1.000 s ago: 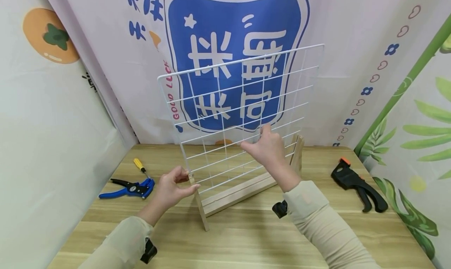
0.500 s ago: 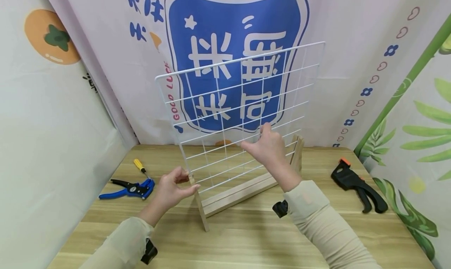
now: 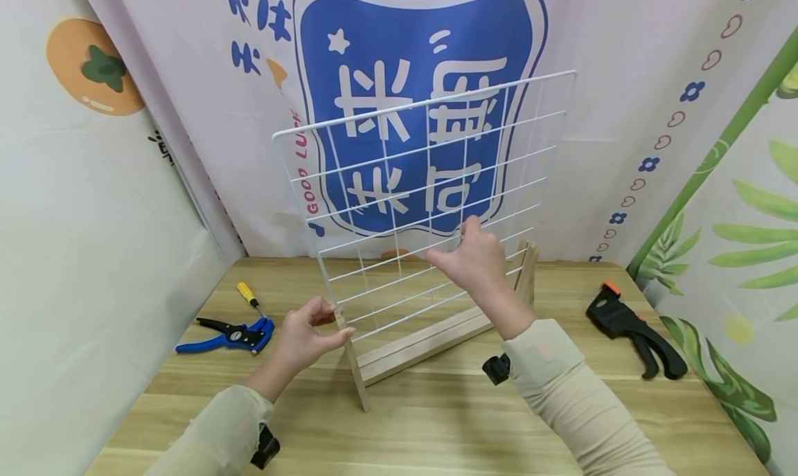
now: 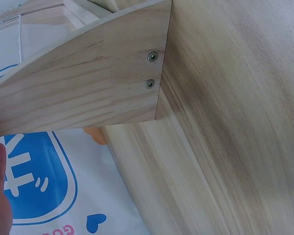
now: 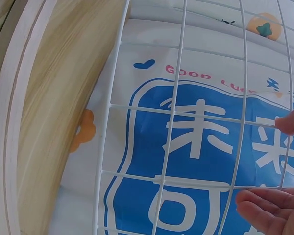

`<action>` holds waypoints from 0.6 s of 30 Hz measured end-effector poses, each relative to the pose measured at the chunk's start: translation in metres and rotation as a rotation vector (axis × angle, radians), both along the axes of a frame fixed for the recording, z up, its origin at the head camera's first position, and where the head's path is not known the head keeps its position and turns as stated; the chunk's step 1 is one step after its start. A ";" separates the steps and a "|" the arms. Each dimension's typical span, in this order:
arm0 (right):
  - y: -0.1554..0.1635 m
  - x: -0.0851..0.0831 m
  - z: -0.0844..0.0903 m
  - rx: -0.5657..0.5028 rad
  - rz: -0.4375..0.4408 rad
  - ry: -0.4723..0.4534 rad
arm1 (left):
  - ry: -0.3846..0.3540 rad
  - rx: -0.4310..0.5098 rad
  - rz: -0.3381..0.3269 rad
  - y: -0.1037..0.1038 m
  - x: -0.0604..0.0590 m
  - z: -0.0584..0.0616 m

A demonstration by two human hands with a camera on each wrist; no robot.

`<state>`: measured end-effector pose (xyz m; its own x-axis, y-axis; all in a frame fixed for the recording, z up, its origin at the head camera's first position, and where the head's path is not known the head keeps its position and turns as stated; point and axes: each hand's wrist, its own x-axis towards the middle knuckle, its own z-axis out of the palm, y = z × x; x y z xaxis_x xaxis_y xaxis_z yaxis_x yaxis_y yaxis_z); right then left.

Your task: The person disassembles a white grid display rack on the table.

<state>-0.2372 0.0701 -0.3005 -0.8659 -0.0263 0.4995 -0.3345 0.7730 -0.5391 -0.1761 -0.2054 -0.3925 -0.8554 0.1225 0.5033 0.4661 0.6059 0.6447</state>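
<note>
Wire grid [image 3: 429, 183], white, standing roughly upright above a wooden frame on the table [image 3: 449, 420]. The frame comprises a left side panel [image 4: 88, 81], a right side panel [image 3: 528, 268] and a grooved base rail [image 3: 424, 346] joining them; two screw heads [image 4: 152, 57] show on the outer face of the left side panel. Left hand [image 3: 304, 337]: pinching the upper end of that panel, where the grid's near edge meets it. Right hand [image 3: 476, 261]: holding the mesh low in its middle, thumb and fingers spread across neighbouring wires. The lowest wire appears apart from the rail; whether the side edges sit in any slot cannot be told. Step in hand, as judged: guiding the mesh down into the frame. The next move would call for steadying the panel with the left hand while the right lines up both edges and presses evenly downward, lest one corner bind. Blue pliers [image 3: 240, 335] and a yellow-handled screwdriver [image 3: 246, 294] lie to the left, a black tool [image 3: 617, 318] to the right, all untouched.
</note>
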 end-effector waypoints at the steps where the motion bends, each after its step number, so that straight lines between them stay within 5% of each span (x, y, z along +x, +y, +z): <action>1: 0.000 0.000 0.001 0.002 -0.002 0.000 | 0.001 -0.003 0.001 0.000 0.000 0.000; 8: -0.001 0.000 0.005 0.011 -0.011 0.007 | 0.009 -0.007 0.008 0.000 0.000 -0.001; 18: -0.001 0.000 0.005 0.021 -0.006 0.033 | 0.123 -0.021 -0.030 0.000 -0.001 -0.003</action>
